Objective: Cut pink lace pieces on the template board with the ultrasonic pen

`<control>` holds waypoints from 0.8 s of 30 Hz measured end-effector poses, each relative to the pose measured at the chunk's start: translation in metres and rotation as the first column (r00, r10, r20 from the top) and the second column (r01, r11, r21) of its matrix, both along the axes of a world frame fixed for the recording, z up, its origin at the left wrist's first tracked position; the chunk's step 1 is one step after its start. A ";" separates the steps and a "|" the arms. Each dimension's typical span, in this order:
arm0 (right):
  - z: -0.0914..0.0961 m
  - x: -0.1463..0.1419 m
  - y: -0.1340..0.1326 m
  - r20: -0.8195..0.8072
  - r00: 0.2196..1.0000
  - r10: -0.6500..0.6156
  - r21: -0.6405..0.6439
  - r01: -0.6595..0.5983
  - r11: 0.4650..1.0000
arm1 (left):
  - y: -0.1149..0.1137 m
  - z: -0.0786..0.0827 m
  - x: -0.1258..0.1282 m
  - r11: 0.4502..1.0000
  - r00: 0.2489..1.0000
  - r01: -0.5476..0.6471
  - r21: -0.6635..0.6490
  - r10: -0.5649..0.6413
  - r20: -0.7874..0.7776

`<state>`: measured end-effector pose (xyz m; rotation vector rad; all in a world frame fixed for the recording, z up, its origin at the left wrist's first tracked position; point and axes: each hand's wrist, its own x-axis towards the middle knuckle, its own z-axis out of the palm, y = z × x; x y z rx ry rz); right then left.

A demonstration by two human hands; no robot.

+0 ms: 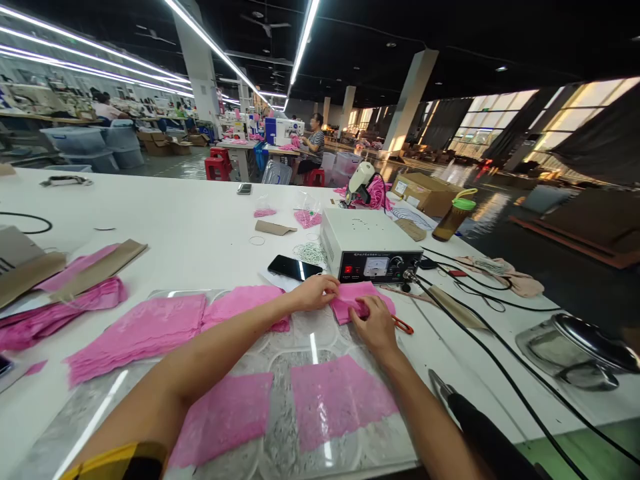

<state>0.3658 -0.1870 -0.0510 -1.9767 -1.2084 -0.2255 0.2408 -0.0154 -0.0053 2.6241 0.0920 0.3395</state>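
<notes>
Both my hands rest on a small stack of pink fabric pieces (356, 298) lying just in front of a white control box (367, 250). My left hand (316, 292) has its fingers curled onto the stack's left edge. My right hand (376, 325) pinches the stack's near edge. Orange-handled snips (403, 326) lie just right of my right hand. Two flat pink pieces (338, 397) (226, 417) lie on a clear sheet (295, 360) nearer to me.
More pink stacks (145, 330) sit to the left, with brown paper strips (100, 268). A black phone (294, 268) lies beside the box. Black cables (500, 367) run along the right edge, near a dark tool (480, 430) and a metal lid (575, 347). A bottle (454, 217) stands behind. Seated people work in the background.
</notes>
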 end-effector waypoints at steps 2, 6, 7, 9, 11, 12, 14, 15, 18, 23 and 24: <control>0.001 -0.002 0.002 0.043 0.998 -0.052 -0.037 0.053 0.998 | 0.000 0.001 -0.001 1.000 1.000 -0.014 -0.027 0.015 0.015; 0.008 -0.007 0.005 0.111 0.987 -0.114 -0.129 0.128 0.983 | -0.001 0.006 0.001 0.995 0.999 -0.027 -0.093 0.029 0.017; 0.010 -0.008 0.006 0.122 0.985 -0.122 -0.155 0.140 0.978 | -0.001 0.007 0.002 0.993 0.999 -0.031 -0.111 0.033 0.013; 0.014 -0.008 0.007 0.138 0.981 -0.134 -0.205 0.160 0.966 | 0.000 0.010 0.003 0.988 0.999 -0.044 -0.147 0.045 0.002; 0.016 -0.006 0.009 0.148 0.979 -0.143 -0.244 0.176 0.954 | 0.000 0.013 0.003 0.981 0.998 -0.068 -0.184 0.069 -0.004; 0.016 -0.005 0.010 0.152 0.977 -0.147 -0.258 0.182 0.949 | 0.001 0.014 0.003 0.975 0.996 -0.086 -0.205 0.087 -0.004; 0.016 -0.004 0.011 0.158 0.976 -0.150 -0.275 0.189 0.943 | 0.003 0.015 0.001 0.959 0.991 -0.130 -0.252 0.134 -0.003; 0.015 -0.003 0.012 0.160 0.976 -0.149 -0.280 0.190 0.941 | 0.003 0.015 -0.001 0.948 0.988 -0.152 -0.280 0.157 -0.004; 0.013 -0.001 0.013 0.161 0.975 -0.153 -0.287 0.194 0.938 | 0.006 0.017 -0.008 0.907 0.979 -0.196 -0.372 0.203 -0.021; 0.011 0.000 0.014 0.153 0.973 -0.170 -0.277 0.208 0.938 | 0.007 0.024 -0.021 0.837 0.980 -0.181 -0.516 0.197 -0.025; 0.011 0.000 0.014 0.152 0.973 -0.172 -0.270 0.209 0.940 | 0.007 0.026 -0.023 0.829 0.981 -0.172 -0.532 0.192 -0.018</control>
